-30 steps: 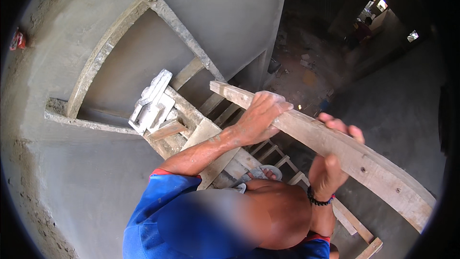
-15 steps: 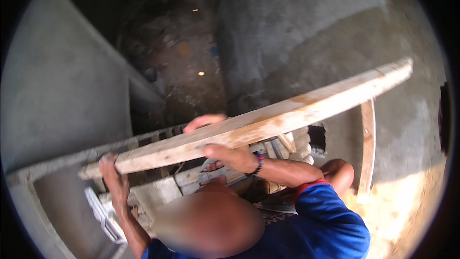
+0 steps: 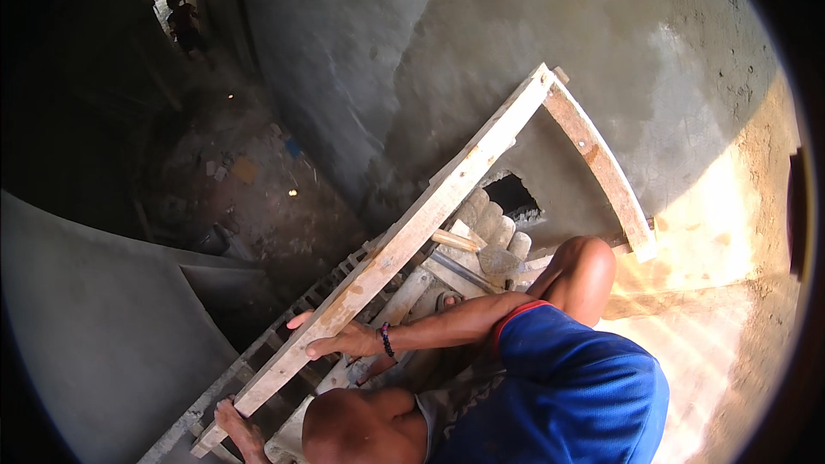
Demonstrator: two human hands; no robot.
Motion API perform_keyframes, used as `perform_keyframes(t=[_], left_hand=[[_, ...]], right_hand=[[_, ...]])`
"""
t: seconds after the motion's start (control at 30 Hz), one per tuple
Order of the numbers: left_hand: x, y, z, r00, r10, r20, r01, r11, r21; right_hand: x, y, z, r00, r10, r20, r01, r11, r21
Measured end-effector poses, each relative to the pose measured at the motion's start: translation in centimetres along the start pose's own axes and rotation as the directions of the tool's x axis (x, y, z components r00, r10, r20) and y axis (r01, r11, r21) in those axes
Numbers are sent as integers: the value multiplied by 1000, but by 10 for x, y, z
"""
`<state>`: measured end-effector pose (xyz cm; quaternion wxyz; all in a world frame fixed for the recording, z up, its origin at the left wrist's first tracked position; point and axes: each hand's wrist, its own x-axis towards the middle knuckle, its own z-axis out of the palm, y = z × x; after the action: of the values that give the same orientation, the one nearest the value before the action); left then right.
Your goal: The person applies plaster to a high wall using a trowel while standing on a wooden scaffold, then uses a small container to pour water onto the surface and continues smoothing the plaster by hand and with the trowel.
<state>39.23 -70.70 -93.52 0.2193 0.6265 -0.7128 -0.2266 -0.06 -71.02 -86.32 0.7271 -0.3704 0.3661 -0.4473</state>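
Observation:
A long, pale wooden beam point(image 3: 395, 255) slants from the lower left up to the right, toward the plastered wall. My right hand point(image 3: 348, 341) is closed round its lower part, thumb on the near side and fingertips showing on the far side; a dark beaded bracelet circles that wrist. Close to the beam's lower end, my left hand point(image 3: 241, 430) is wrapped on its edge, partly cut off by the picture's lower rim. At the upper end a shorter board point(image 3: 593, 150) meets the beam in view; whether they are joined I cannot tell.
Beyond the beam lies a dark lower floor point(image 3: 249, 206) strewn with debris. A trowel point(image 3: 498, 260), a metal bar point(image 3: 464, 272) and several rounded blocks point(image 3: 490, 222) sit near my bent leg. The grey wall point(image 3: 550, 17) has a square hole point(image 3: 511, 196). Far off, a person point(image 3: 182, 24) stands.
The view has turned, and the beam now slants far more steeply. Its upper end appears against the shorter board's top. Both hands keep hold of it.

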Motion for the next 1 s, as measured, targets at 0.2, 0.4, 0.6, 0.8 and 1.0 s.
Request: perform_keyframes(t=[0.2,0.4,0.6,0.8,1.0], left_hand=[[16,32,-13,944,55,325,-135,964,230],[23,50,-23,866,-115,487,-24,963,270],[12,18,-24,739,-130,661,-111,944,311],[36,63,-30,553,-360,751,50,915,401],[31,63,-33,539,-364,760,96,922,374]], right_hand=[[-19,13,-5,976,211,-61,-196,962,192],[-33,-11,2,916,397,-62,-373,897,239],[-56,22,12,995,36,-95,-35,999,9],[-61,28,13,934,346,-86,-305,901,308],[-67,69,26,960,208,-186,-160,957,240]])
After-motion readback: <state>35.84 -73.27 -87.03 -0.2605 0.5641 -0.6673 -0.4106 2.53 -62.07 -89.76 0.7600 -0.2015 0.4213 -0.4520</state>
